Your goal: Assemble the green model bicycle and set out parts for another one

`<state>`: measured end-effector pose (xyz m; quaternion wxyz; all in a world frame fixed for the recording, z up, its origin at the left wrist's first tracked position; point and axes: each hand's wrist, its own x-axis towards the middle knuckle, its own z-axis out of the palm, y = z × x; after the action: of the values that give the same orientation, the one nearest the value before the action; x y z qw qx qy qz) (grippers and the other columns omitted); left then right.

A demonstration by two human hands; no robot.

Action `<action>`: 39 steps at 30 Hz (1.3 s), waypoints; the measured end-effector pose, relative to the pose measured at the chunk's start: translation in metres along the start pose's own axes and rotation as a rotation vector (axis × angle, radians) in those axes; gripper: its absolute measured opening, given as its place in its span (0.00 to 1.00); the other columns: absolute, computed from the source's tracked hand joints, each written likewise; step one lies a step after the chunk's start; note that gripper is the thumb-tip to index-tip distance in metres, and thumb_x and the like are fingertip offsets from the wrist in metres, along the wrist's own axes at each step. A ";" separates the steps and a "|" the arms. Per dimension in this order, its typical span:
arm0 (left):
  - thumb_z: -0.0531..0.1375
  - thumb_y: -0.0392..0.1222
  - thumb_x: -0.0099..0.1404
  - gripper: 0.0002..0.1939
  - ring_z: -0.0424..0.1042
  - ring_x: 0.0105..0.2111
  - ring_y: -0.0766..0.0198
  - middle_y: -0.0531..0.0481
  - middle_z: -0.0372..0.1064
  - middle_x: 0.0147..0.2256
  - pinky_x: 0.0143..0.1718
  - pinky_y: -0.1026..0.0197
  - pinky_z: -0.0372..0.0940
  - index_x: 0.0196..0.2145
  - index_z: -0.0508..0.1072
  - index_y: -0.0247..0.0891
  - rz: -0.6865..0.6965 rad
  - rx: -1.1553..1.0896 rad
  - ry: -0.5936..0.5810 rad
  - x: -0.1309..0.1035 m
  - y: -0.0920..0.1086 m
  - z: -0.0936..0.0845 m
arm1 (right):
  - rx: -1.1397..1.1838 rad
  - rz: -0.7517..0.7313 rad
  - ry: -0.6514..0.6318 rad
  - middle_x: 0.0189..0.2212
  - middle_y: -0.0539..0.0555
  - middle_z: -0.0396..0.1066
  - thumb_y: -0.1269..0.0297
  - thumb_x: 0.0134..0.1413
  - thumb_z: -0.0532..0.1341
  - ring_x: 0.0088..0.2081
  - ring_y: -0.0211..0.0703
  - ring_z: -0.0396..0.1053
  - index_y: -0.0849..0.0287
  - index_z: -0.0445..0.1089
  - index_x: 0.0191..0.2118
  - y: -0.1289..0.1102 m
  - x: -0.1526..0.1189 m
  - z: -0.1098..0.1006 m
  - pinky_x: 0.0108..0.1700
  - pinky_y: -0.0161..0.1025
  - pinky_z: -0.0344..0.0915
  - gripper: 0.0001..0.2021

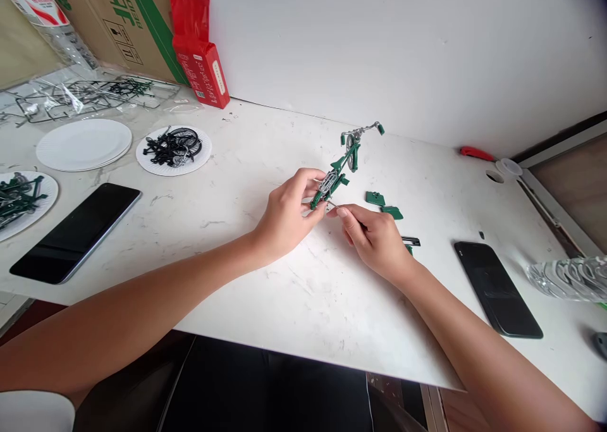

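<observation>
"Edges first: where do they run?"

"The near edge of the white table (294, 302) slants across, with open tabletop between it and the left hand (287, 217) and right hand (374, 234). A left phone (76, 233) and a right phone (497, 288) lie to either side; the wall (379, 52) rises beyond."

"And the green model bicycle (342, 160)?"

"Its rear end is clamped between the left hand's thumb and fingers; the handlebar (359, 132) juts past the grip, up and away."

"The right hand?"

"Just beside that rear end, thumb and forefinger pinched together on a thin sliver (332, 205) (too small to name)."
</observation>
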<state>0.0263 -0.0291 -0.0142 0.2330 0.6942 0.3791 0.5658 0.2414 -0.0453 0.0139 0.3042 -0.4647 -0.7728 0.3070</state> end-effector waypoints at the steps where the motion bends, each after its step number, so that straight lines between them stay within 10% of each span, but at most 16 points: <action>1: 0.69 0.22 0.68 0.25 0.88 0.49 0.64 0.48 0.84 0.52 0.42 0.70 0.82 0.57 0.72 0.43 0.020 0.020 0.008 0.000 0.000 0.000 | 0.138 0.104 -0.006 0.20 0.45 0.62 0.40 0.82 0.56 0.22 0.39 0.55 0.55 0.80 0.45 -0.004 -0.001 0.002 0.29 0.42 0.54 0.25; 6: 0.68 0.21 0.70 0.26 0.87 0.49 0.65 0.49 0.83 0.52 0.43 0.70 0.82 0.59 0.71 0.42 0.147 0.103 0.053 0.000 0.002 -0.001 | 0.915 0.450 -0.133 0.15 0.38 0.48 0.38 0.71 0.69 0.19 0.35 0.42 0.54 0.79 0.39 -0.018 0.001 0.006 0.24 0.39 0.43 0.22; 9: 0.67 0.21 0.71 0.26 0.86 0.50 0.65 0.49 0.83 0.53 0.45 0.69 0.82 0.60 0.71 0.42 0.195 0.116 0.053 0.001 0.002 -0.001 | 0.971 0.461 -0.170 0.14 0.37 0.46 0.40 0.71 0.69 0.18 0.34 0.41 0.53 0.80 0.38 -0.016 0.004 0.004 0.24 0.39 0.42 0.21; 23: 0.69 0.26 0.70 0.23 0.87 0.48 0.62 0.48 0.84 0.53 0.44 0.66 0.84 0.57 0.73 0.43 -0.007 0.005 -0.018 0.000 0.009 -0.003 | -0.427 -0.257 0.041 0.30 0.56 0.76 0.47 0.85 0.51 0.29 0.44 0.65 0.55 0.77 0.42 0.001 0.003 -0.013 0.32 0.45 0.53 0.24; 34: 0.67 0.24 0.71 0.24 0.86 0.50 0.64 0.49 0.83 0.53 0.46 0.67 0.82 0.59 0.73 0.44 0.074 0.075 0.010 -0.004 0.003 -0.002 | 0.627 0.326 -0.044 0.16 0.43 0.57 0.36 0.78 0.61 0.20 0.37 0.52 0.54 0.77 0.36 -0.024 -0.004 0.013 0.27 0.42 0.52 0.27; 39: 0.68 0.27 0.71 0.23 0.86 0.50 0.63 0.49 0.84 0.54 0.46 0.65 0.84 0.58 0.73 0.44 0.031 0.025 -0.004 -0.002 0.005 -0.002 | 0.571 0.300 -0.048 0.18 0.44 0.55 0.36 0.78 0.58 0.21 0.39 0.51 0.53 0.74 0.33 -0.014 -0.002 0.010 0.27 0.42 0.49 0.28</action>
<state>0.0258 -0.0342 -0.0113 0.2163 0.7039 0.3750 0.5631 0.2274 -0.0547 0.0175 0.3556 -0.4619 -0.5853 0.5636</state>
